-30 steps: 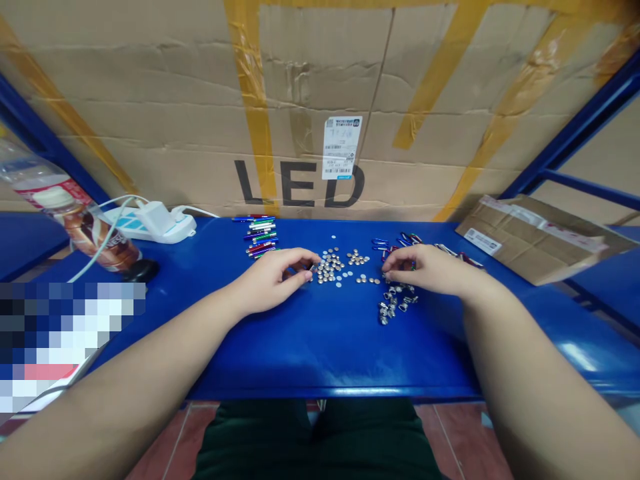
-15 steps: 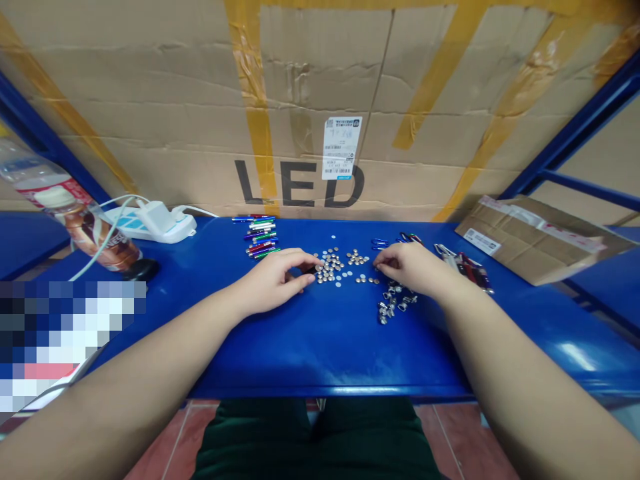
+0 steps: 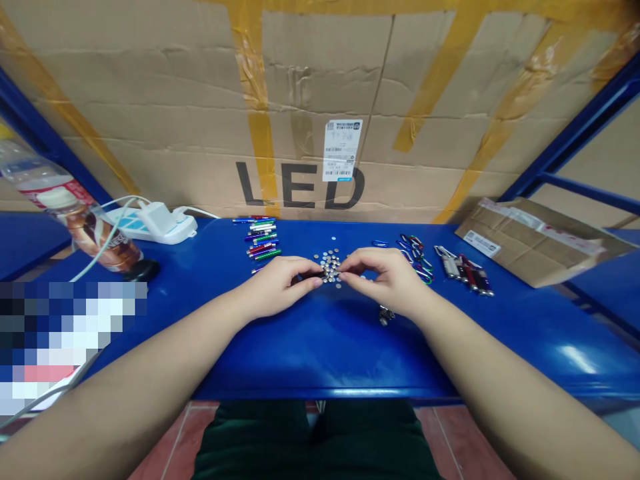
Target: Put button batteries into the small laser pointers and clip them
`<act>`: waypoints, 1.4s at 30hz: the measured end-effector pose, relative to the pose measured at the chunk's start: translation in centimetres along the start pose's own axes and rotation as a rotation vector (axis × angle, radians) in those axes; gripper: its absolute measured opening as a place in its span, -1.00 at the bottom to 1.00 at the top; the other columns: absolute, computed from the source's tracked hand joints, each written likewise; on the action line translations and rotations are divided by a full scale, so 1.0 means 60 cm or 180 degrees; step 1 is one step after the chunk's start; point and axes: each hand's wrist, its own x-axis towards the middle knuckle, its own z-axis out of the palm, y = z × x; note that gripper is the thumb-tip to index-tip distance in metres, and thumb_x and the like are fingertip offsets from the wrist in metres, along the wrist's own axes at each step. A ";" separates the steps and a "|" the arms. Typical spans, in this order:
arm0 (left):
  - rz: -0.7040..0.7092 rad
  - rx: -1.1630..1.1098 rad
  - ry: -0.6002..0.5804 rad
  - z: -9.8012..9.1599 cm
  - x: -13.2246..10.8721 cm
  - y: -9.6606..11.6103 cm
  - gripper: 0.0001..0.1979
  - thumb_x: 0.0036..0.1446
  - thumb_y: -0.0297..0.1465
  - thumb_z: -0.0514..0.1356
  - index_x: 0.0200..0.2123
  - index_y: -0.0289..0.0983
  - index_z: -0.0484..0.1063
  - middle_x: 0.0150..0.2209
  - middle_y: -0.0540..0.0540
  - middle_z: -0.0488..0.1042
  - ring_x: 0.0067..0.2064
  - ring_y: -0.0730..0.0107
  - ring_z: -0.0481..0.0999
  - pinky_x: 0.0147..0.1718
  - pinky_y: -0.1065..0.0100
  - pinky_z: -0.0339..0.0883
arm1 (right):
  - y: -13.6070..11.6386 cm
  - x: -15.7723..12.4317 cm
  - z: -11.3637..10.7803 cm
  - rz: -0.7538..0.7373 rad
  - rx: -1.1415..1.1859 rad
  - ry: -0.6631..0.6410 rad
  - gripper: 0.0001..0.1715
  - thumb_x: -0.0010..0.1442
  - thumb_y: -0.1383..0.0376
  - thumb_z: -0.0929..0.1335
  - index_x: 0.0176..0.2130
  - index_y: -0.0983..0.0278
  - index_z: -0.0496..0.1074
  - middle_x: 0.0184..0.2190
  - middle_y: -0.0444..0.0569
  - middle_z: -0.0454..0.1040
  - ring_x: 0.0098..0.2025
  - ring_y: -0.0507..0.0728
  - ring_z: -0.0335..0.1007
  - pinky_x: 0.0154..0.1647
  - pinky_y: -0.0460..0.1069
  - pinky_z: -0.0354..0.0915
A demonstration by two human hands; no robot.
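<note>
Silver discs (image 3: 330, 261): small heap, centre of frame, on the blue desk (image 3: 320, 347). Left hand (image 3: 280, 285) and right hand (image 3: 393, 279): fingertips pinched, meeting at the heap's near edge; what they grip is too small to tell. Coloured pens (image 3: 263, 237): rows, upper left of heap.

We see shiny metal button cells (image 3: 330, 260) on a glossy blue painted table (image 3: 320, 347), backed by a matt, creased cardboard box (image 3: 150, 100).

Warehouse/assembly bench: LED carton (image 3: 320, 100), blue steel racking (image 3: 575, 143).
</note>
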 end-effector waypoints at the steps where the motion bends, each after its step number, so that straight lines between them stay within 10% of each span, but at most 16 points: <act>1: 0.0059 -0.0004 -0.0016 0.000 0.000 0.000 -0.70 0.38 -0.25 0.18 0.01 -0.30 0.59 -0.08 -0.19 0.66 -0.06 0.16 0.63 0.01 0.18 0.47 | -0.002 0.001 0.005 -0.0082 -0.0016 -0.0009 -0.93 0.28 0.32 0.44 -0.25 0.25 0.59 -0.33 -0.06 0.64 -0.35 0.06 0.56 -0.27 -0.06 0.45; 12: 0.0221 -0.0215 -0.0153 0.003 0.000 0.010 -0.71 0.45 -0.28 0.08 -0.06 -0.27 0.57 -0.14 -0.14 0.64 -0.12 0.24 0.60 -0.06 0.29 0.41 | -0.005 0.003 0.017 -0.0232 -0.0018 -0.0050 -0.91 0.32 0.30 0.43 -0.26 0.24 0.56 -0.33 -0.04 0.65 -0.32 0.08 0.57 -0.24 -0.04 0.44; 24: -0.1014 -0.2204 -0.0874 0.007 -0.004 0.028 -0.50 0.32 0.07 0.13 -0.24 -0.30 0.43 -0.55 0.13 0.17 -0.56 0.51 0.17 -0.54 0.42 0.13 | 0.001 0.002 0.018 -0.0818 0.0070 -0.0192 -0.87 0.38 0.32 0.40 -0.27 0.24 0.54 -0.34 -0.01 0.63 -0.28 0.11 0.55 -0.22 0.00 0.42; 34: -0.0228 -0.0336 -0.0157 0.004 -0.003 0.030 -0.66 0.44 -0.23 0.04 -0.21 -0.27 0.54 -0.27 -0.09 0.61 -0.23 0.27 0.57 -0.19 0.30 0.38 | -0.011 0.001 0.020 0.0007 0.0072 -0.0176 -0.87 0.31 0.24 0.42 -0.28 0.24 0.55 -0.36 -0.04 0.64 -0.35 0.09 0.55 -0.24 -0.01 0.41; 42: 0.0216 0.0203 0.0151 0.012 -0.002 0.019 -0.74 0.45 -0.29 0.09 -0.13 -0.26 0.55 -0.20 -0.13 0.61 -0.15 0.23 0.59 -0.13 0.29 0.42 | -0.007 0.006 0.035 0.1752 0.1698 -0.0489 -0.48 0.09 -0.10 0.54 -0.34 0.30 0.50 -0.46 -0.07 0.56 -0.46 0.07 0.52 -0.37 -0.01 0.51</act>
